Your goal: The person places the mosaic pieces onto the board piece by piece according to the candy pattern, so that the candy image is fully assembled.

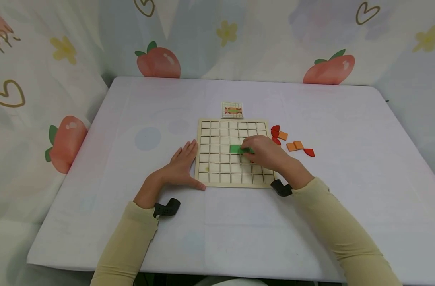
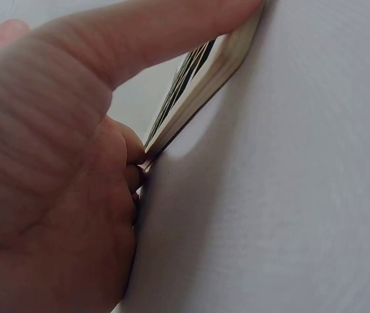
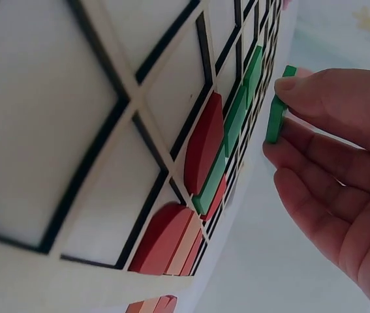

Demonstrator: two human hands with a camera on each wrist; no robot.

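Fruit-printed curtains (image 1: 158, 62) back the far and left edges of the white-clothed worktop (image 1: 382, 178). The left hand (image 1: 179, 169), fingers straight, touches the left edge of a gridded board (image 1: 235, 185). The right hand (image 1: 263, 153) pinches a green tile (image 3: 277, 119) above the board — red and orange pieces (image 1: 291, 147) lie past its right edge, a card (image 1: 232, 115) by its far one.
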